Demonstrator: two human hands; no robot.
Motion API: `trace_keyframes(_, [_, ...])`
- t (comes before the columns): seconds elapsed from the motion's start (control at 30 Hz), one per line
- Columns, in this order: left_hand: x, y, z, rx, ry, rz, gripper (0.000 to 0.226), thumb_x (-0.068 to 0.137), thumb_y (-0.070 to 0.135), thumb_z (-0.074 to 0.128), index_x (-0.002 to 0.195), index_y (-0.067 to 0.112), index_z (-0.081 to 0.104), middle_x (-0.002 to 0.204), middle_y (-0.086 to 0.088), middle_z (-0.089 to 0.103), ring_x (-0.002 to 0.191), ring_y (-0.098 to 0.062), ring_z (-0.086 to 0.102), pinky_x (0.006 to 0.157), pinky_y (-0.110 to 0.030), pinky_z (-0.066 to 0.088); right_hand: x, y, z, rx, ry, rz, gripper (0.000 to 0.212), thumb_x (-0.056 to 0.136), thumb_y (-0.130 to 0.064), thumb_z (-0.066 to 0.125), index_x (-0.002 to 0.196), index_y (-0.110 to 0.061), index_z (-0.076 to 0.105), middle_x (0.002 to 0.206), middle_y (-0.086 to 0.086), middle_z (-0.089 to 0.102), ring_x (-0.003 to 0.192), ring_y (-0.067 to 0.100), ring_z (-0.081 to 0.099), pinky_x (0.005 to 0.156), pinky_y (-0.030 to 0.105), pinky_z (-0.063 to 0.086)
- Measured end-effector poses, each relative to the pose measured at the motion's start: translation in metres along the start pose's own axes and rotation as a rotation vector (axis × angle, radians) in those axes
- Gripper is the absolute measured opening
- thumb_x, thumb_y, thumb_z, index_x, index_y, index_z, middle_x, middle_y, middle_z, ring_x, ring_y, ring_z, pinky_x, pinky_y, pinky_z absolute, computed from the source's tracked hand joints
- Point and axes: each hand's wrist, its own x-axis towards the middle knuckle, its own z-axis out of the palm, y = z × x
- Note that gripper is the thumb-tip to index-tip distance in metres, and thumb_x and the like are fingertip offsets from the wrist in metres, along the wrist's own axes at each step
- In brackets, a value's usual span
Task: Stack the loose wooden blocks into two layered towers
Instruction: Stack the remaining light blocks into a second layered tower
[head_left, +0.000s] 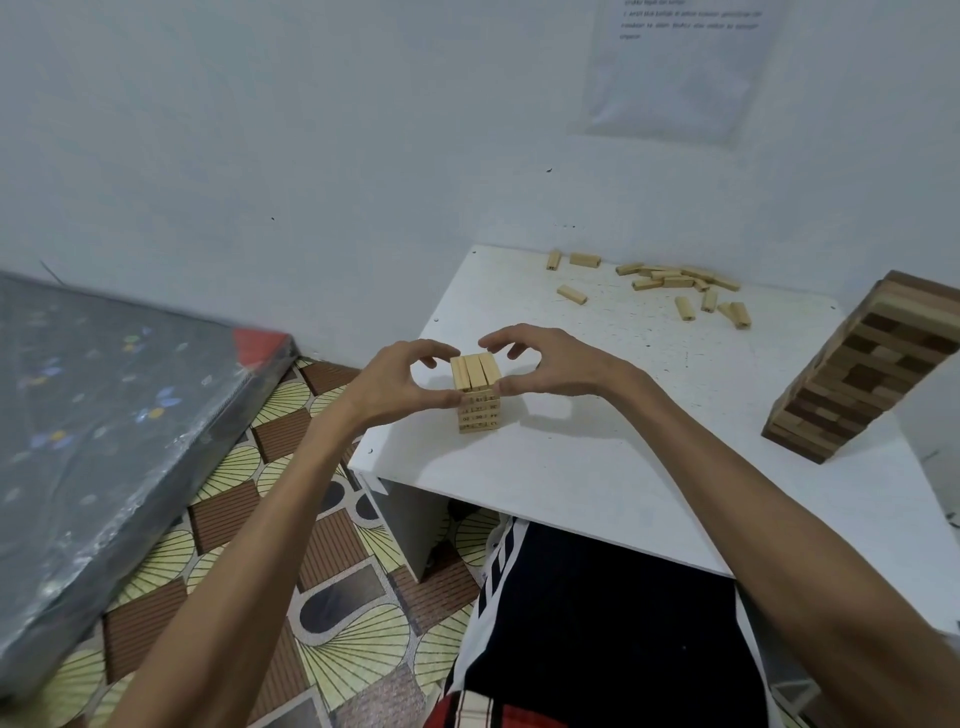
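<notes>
**Both hands cupped round the little block tower**

The thumb tips are pressed against the two sides of the small tower (477, 402), just under its top layer (472, 370). The other fingers of each hand arch over and behind that layer, curled in close, though I honestly can't tell if they touch the back of it. So the left hand (397, 382) grips it from the left and the right hand (553, 364) from the right, both cupped narrow round the upper part.

The top layer is three pale blocks side by side, and the layers underneath have small dark markings on their ends. The tower stands upright near the front left of the white table (571, 478).

Well apart from it, at the far edge by the wall, there's a scatter of loose blocks (670, 280). Some are piled over each other and a few lie on their own. On the right side of the table is a taller tower (857, 379) in mixed dark and light wood, which looks tilted in this wide-angle shot.

Off to the left there's a plastic-wrapped mattress (104, 415) next to the patterned floor (322, 561). A sheet of paper (680, 73) is up on the wall.
</notes>
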Motion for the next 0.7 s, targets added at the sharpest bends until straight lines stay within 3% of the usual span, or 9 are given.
trace_keyframes(0.1, [0.0006, 0.0007, 0.0006, -0.004, 0.013, 0.011, 0.056, 0.078, 0.05, 0.084, 0.128, 0.034, 0.065, 0.121, 0.023, 0.064, 0.113, 0.003, 0.055, 0.091, -0.027, 0.044, 0.0007, -0.0004, 0.0008, -0.017, 0.003, -0.01, 0.054, 0.086, -0.043, 0.079, 0.136, -0.04, 0.058, 0.135, -0.025, 0.055, 0.123, 0.001, 0.051, 0.093, 0.026, 0.045])
trace_keyframes(0.33, [0.0005, 0.0, 0.0018, -0.039, 0.0, 0.028, 0.046, 0.079, 0.045, 0.085, 0.122, 0.036, 0.069, 0.116, 0.026, 0.067, 0.107, 0.005, 0.058, 0.085, -0.022, 0.044, 0.0024, 0.0008, 0.0025, -0.009, 0.026, -0.011, 0.047, 0.082, -0.047, 0.082, 0.125, -0.042, 0.063, 0.129, -0.027, 0.06, 0.118, -0.001, 0.054, 0.093, 0.029, 0.045])
trace_keyframes(0.7, [-0.0012, -0.0001, 0.0045, -0.069, 0.003, 0.029, 0.045, 0.083, 0.04, 0.083, 0.124, 0.032, 0.068, 0.116, 0.025, 0.066, 0.104, 0.007, 0.059, 0.081, -0.023, 0.044, 0.0023, 0.0016, 0.0036, 0.029, 0.027, -0.025, 0.046, 0.083, -0.046, 0.082, 0.124, -0.042, 0.063, 0.126, -0.026, 0.062, 0.118, 0.002, 0.056, 0.072, 0.019, 0.043])
